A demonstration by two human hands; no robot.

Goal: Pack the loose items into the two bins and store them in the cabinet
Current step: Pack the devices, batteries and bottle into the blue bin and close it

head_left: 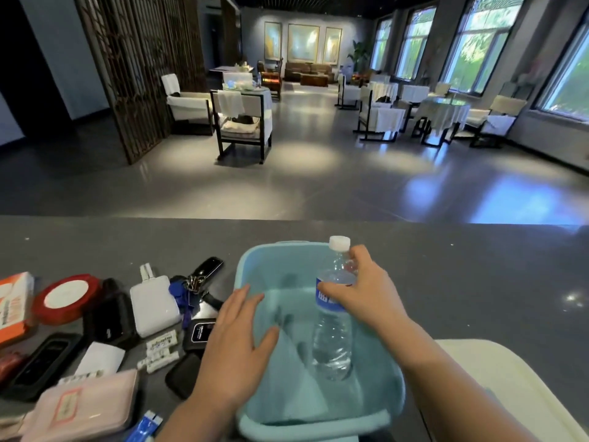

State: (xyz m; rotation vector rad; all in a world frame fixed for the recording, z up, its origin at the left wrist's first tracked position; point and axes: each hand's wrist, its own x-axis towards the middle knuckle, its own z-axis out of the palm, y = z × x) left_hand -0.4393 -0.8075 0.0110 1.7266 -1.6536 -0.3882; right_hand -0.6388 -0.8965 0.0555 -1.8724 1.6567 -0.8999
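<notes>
Head view: water bottle (333, 314) being stood upright in the blue bin (255, 266) at the near edge of the surface (478, 266).
The right hand (366, 291) has its grip closed round the bottle's shoulder; the left hand (237, 339), fingers released, steadies the bin's left rim. Best lowered until the base seats, then let go. The bin holds only the bottle; loose items (153, 306) lie toward the surface's left edge.

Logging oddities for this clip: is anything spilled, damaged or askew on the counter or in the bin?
Nothing stands out. The clear plastic water bottle with a white cap stands upright and capped inside the light blue plastic bin, held by the right hand. The left hand rests on the bin's rim. No spill shows.
</notes>
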